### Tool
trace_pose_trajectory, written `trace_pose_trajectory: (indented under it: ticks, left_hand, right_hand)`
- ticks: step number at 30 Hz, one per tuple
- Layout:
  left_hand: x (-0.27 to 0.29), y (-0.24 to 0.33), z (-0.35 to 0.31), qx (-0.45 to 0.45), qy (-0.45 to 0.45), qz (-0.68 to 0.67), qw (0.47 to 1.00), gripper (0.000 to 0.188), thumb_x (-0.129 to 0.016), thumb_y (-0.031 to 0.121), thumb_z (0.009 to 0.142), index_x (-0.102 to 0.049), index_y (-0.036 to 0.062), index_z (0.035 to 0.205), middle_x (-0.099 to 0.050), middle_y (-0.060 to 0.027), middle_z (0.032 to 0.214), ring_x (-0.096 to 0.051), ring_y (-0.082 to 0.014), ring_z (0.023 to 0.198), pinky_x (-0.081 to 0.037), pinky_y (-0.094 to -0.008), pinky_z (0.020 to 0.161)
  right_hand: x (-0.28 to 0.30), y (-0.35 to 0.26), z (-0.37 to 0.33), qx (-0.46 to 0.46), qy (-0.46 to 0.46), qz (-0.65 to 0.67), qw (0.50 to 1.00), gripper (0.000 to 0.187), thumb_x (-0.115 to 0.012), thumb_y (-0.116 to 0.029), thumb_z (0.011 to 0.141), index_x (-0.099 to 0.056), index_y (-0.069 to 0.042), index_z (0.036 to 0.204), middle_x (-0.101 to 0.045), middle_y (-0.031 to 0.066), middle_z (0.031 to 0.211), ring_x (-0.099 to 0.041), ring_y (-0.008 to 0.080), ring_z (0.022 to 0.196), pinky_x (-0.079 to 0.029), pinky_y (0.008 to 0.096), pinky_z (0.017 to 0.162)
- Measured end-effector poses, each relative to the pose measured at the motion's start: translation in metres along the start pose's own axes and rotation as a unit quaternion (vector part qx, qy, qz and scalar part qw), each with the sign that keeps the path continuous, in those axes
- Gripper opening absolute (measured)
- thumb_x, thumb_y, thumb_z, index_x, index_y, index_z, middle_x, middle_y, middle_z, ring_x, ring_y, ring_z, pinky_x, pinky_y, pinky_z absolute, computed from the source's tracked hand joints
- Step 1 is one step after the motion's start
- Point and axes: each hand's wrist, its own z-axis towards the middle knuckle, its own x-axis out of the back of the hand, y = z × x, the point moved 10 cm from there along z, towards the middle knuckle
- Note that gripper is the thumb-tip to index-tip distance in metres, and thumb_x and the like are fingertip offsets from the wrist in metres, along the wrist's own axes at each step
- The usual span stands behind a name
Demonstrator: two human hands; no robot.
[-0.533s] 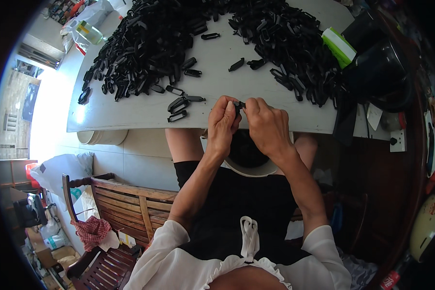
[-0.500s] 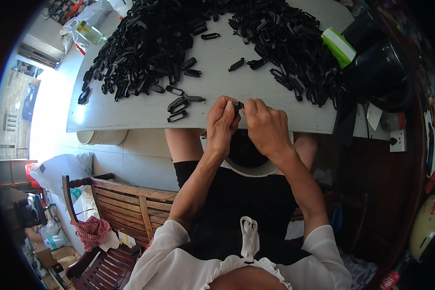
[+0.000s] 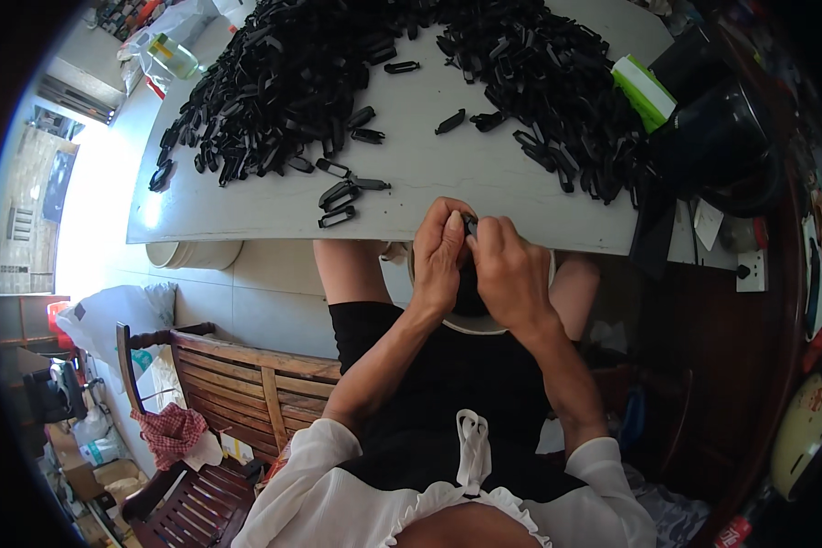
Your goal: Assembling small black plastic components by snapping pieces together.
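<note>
I can see both bare hands close together at the near edge of the white worktop (image 3: 511,173), and I tell the clock from them, with 12 o'clock pointing away from the person. The left hand (image 3: 440,251) has its thumb and fingers pinched on a small black piece (image 3: 469,225), which pokes up between the two hands. The right hand (image 3: 510,265) is curled in, with its fingers at the right side of the same piece. I think those fingers pinch it too, but the hand hides their tips, so I can't tell how tight they are.

Just under the hands, toward 6 o'clock, I see a pale bucket (image 3: 475,327) between the person's knees; it looks dark inside. One loose black piece (image 3: 450,121) lies at 12 o'clock. A few more loose pieces (image 3: 337,217) lie near each other at 10 o'clock. A big heap of black pieces (image 3: 283,82) sits between 10 and 11 o'clock, and another heap (image 3: 543,82) sits at 1 o'clock. Past that heap I see a green and white pack (image 3: 644,91), with a shiny dark pot (image 3: 717,146) at 2 o'clock. A wooden bench (image 3: 274,384) is at 8 o'clock.
</note>
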Motion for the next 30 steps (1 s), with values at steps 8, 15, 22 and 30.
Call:
trace_pose_trajectory:
  ticks: [8, 15, 22, 30]
  left_hand:
    - [-0.023, 0.016, 0.007, -0.040, -0.145, -0.146, 0.978, 0.030, -0.051, 0.034, 0.095, -0.060, 0.0065, 0.104, -0.035, -0.0058, 0.134, -0.048, -0.0133, 0.098, -0.038, -0.0268, 0.087]
    - [0.030, 0.072, 0.047, -0.207, -0.009, 0.445, 0.871, 0.025, -0.058, 0.013, 0.087, -0.055, 0.0021, 0.109, -0.056, -0.0106, 0.101, -0.058, -0.0242, 0.087, -0.048, -0.0354, 0.074]
    - [0.078, 0.071, 0.135, -0.199, 0.117, 0.756, 0.612, 0.018, -0.056, 0.002, 0.079, -0.051, -0.0017, 0.096, -0.051, -0.0190, 0.095, -0.061, -0.0362, 0.074, -0.050, -0.0403, 0.059]
    - [0.036, 0.052, 0.125, -0.211, 0.052, 0.663, 0.717, 0.033, -0.067, 0.007, 0.073, -0.049, 0.0031, 0.101, -0.055, -0.0197, 0.092, -0.058, -0.0421, 0.077, -0.047, -0.0475, 0.064]
  right_hand:
    - [-0.026, 0.033, -0.008, -0.121, -0.069, 0.609, 0.780, 0.036, -0.057, -0.029, 0.093, -0.051, -0.002, 0.116, -0.050, 0.0057, 0.096, -0.050, 0.0098, 0.080, -0.045, 0.0200, 0.054]
    - [-0.026, 0.057, -0.035, -0.155, -0.146, 0.427, 0.879, 0.037, -0.062, -0.028, 0.089, -0.051, 0.001, 0.068, -0.052, 0.0082, 0.059, -0.052, 0.0179, 0.055, -0.043, 0.0283, 0.051]
    - [-0.053, 0.049, -0.022, -0.046, -0.325, 0.130, 0.936, 0.023, -0.060, -0.021, 0.087, -0.057, 0.000, 0.079, -0.060, 0.0164, 0.072, -0.058, 0.0300, 0.065, -0.045, 0.0391, 0.061]
    - [-0.069, 0.075, 0.110, -0.072, -0.106, 0.044, 0.991, 0.015, -0.051, -0.006, 0.089, -0.050, 0.000, 0.102, -0.062, 0.0225, 0.087, -0.061, 0.0400, 0.082, -0.048, 0.0472, 0.070]
